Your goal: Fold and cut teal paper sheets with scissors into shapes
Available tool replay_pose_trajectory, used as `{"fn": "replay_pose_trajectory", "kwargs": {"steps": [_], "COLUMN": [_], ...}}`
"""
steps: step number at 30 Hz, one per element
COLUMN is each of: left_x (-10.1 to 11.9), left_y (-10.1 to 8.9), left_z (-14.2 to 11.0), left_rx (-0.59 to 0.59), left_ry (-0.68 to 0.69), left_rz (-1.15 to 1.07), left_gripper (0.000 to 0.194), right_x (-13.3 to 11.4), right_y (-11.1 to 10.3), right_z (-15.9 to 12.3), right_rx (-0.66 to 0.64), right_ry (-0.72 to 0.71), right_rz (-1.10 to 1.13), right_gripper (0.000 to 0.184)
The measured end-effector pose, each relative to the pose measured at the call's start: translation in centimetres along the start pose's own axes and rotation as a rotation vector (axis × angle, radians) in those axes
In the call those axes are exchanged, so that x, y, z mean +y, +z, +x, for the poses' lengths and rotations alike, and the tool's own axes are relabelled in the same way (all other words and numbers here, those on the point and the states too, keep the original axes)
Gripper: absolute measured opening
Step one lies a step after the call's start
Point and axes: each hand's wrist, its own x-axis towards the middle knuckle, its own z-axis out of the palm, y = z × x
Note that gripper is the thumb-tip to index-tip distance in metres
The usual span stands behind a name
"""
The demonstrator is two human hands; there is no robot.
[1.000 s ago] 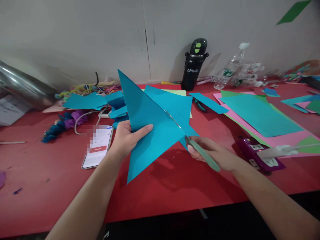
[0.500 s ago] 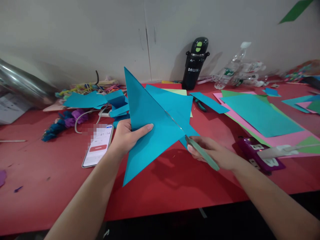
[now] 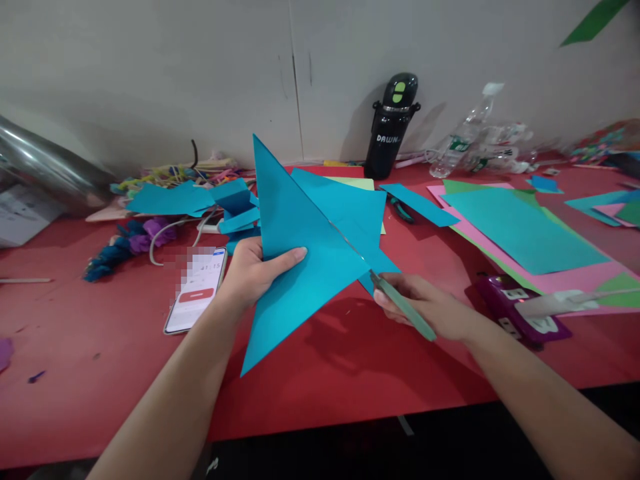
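A blue sheet of paper point(image 3: 295, 300) is raised above the red tabletop, its upper left corner standing up to a point. My left hand point(image 3: 257, 270) grips its left side, thumb flat on top and the other fingers hidden underneath. From the right, my right hand point(image 3: 413, 303) is closed around the pale green handles of scissors point(image 3: 404, 307). Their blades lie along the paper's slanted right edge, and only a thin metal line of them shows. Behind the raised sheet lies more blue paper point(image 3: 345, 200).
A phone point(image 3: 197, 293) lies left of my left hand. A purple power strip point(image 3: 520, 313) with a white plug is at the right, near stacked coloured sheets point(image 3: 530, 233). A black bottle point(image 3: 393, 130) and a clear plastic bottle point(image 3: 460, 137) stand by the wall.
The blue sheet has tilted slightly: its lower corner has shifted a little left and down, its upper tip a little right. Both hands keep their holds almost in place.
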Motion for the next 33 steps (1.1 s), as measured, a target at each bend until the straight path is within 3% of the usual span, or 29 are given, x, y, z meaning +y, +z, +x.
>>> {"fn": "replay_pose_trajectory", "kwargs": {"steps": [12, 19, 33], "left_x": [1.0, 0.9, 2.4], "left_y": [0.1, 0.0, 0.6], "left_z": [0.0, -0.1, -0.6], "left_rx": [-0.025, -0.055, -0.112], "left_ry": [-0.097, -0.138, -0.246], "left_rz": [-0.027, -0.067, -0.077], "left_gripper": [0.040, 0.039, 0.039], "right_x": [0.5, -0.2, 0.3], "right_y": [0.1, -0.1, 0.0], "right_z": [0.1, 0.0, 0.1], "right_rx": [0.015, 0.068, 0.021], "right_ry": [0.005, 0.023, -0.020], "right_rz": [-0.026, -0.174, -0.058], "right_gripper": [0.036, 0.035, 0.034]}}
